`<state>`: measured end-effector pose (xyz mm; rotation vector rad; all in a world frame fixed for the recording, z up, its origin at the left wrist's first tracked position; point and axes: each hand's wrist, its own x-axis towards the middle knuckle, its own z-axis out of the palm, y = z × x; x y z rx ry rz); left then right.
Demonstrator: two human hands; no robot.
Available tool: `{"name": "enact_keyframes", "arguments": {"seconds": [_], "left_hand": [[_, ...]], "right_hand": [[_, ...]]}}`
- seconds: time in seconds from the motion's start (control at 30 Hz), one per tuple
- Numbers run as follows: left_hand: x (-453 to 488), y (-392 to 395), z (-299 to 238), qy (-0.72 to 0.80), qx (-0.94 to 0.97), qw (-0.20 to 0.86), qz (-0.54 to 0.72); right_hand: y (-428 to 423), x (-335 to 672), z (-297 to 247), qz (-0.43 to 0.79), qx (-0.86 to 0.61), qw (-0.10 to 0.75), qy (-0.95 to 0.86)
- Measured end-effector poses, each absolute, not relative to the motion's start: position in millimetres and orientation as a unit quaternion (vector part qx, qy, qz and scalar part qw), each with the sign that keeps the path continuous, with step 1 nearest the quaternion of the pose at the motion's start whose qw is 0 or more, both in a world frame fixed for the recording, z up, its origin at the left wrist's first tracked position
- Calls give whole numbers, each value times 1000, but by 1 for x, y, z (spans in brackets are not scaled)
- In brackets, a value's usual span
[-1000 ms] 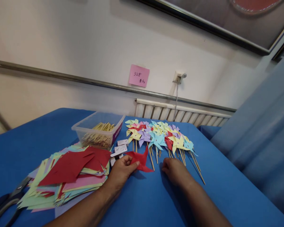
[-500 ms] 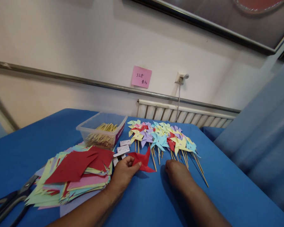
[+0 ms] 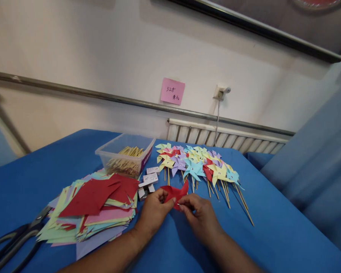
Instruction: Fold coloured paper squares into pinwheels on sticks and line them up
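Observation:
Both my hands meet over a folded red paper piece [image 3: 176, 192] near the middle of the blue table [image 3: 272, 235]. My left hand [image 3: 153, 210] pinches its left side with thumb and fingers. My right hand [image 3: 200, 214] pinches its lower right corner. Just behind lie several finished paper pinwheels [image 3: 199, 167] on wooden sticks, in yellow, blue, purple, red and green. A stack of cut coloured paper squares [image 3: 93, 208], red on top, lies left of my left hand.
A clear plastic tub [image 3: 125, 153] of wooden sticks stands behind the paper stack. Small white boxes [image 3: 147, 182] lie beside it. Scissors [image 3: 14, 239] rest at the table's left front. A wall with a rail, a pink note [image 3: 172, 91] and a radiator is behind.
My right hand moved left from the table surface and took hold of the red paper, which is now lifted and gripped by both hands. The view shifted slightly.

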<state>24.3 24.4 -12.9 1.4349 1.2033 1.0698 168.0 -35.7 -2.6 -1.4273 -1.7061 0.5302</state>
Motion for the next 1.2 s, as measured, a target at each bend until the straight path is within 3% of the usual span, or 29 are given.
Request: {"name": "enact_keyframes", "arguments": {"seconds": [0.47, 1.2], "left_hand": [[26, 18, -8, 448, 561, 561, 413], [27, 14, -9, 470, 599, 496, 418]], "right_hand": [[-31, 168, -14, 270, -598, 460, -598], [-33, 167, -11, 226, -605, 458, -611]]}}
